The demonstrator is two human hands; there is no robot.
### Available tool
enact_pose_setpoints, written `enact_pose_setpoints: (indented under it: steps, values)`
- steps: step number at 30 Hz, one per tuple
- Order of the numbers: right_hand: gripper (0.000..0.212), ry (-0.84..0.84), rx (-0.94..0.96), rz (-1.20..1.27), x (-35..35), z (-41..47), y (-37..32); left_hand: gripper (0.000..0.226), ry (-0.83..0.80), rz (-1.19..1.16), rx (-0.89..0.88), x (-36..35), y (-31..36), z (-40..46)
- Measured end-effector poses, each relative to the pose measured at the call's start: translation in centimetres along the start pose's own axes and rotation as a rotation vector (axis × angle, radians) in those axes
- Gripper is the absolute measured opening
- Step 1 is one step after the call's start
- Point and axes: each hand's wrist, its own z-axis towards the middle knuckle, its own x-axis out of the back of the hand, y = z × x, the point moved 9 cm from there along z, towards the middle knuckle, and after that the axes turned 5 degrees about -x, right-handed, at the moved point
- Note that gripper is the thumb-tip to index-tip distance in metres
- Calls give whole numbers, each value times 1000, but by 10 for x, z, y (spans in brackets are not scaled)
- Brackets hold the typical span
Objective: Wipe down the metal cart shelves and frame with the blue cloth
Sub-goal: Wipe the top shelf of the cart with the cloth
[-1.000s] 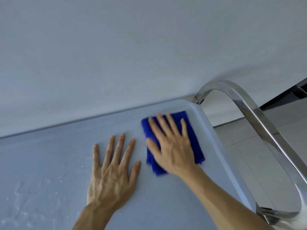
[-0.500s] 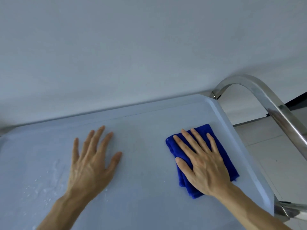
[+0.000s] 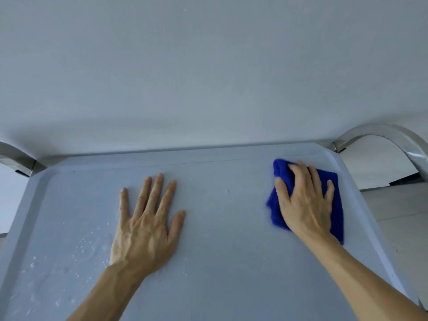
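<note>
The cart's top shelf (image 3: 231, 239) is a pale grey metal tray with a raised rim, filling the lower half of the head view. A folded blue cloth (image 3: 337, 205) lies near the shelf's far right corner. My right hand (image 3: 303, 202) presses down on it, fingers curled over its far edge and bunching it. My left hand (image 3: 146, 225) rests flat on the bare shelf at the middle, fingers spread, holding nothing. The curved shiny frame handle (image 3: 393, 137) rises past the right corner.
Water droplets (image 3: 76, 251) speckle the shelf's left part. Another piece of the metal frame (image 3: 14, 156) shows at the far left corner. A plain white wall (image 3: 208, 66) stands right behind the cart. Pale floor (image 3: 398, 216) lies to the right.
The view has swung left, so the whole shelf width shows. My right hand pushed the cloth toward the far right corner and its fingers curled over the edge. My left hand stays flat.
</note>
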Motion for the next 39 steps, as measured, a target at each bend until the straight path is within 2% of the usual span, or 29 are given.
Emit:
enact_pose_setpoints:
  steps: [3,5,7,10,11,13,16,19,21,22,24,27,29,32,35,39]
  values:
    - [56,27,-120,34,-13,27,-56,66,3,2,4,0,-1,0]
    - [59,90,-75,41,-17,22,-102,65,6,5,4,0,-1,1]
    - [56,109,124,48,-16,-3,-145,64,7,2,6,1,-1,1]
    - [53,-35,609,39,-22,-58,-175,63,4,-10,7,2,0,1]
    - [54,-73,710,33,-21,-67,-171,63,2,-8,8,1,0,0]
    - [55,-94,784,18,-17,-65,-146,62,-1,-10,8,1,0,0]
    - [53,-22,665,-13,-11,-30,-92,62,0,-14,15,2,0,2]
    - [58,10,304,-54,-10,18,-49,62,-14,-6,18,1,1,2]
    - [59,28,31,-47,-14,30,-53,62,-15,-4,20,1,0,2]
    - [60,31,-46,-38,-16,26,-65,62,-12,-6,20,1,0,1]
    - [60,73,33,-29,-16,1,-106,62,-5,-18,21,2,-1,1]
    - [60,-34,427,-19,-20,-68,-144,62,-11,-20,16,1,-1,0]
    - [58,-117,596,-23,-15,-102,-133,62,-9,-24,19,2,-2,0]
    - [58,-159,713,-46,-9,-111,-93,62,-13,-32,24,2,-1,2]
    - [57,-119,625,-73,-9,-70,-57,62,-15,-39,25,3,0,2]
    - [61,-60,130,-65,-14,2,-49,62,-17,-35,29,3,1,2]
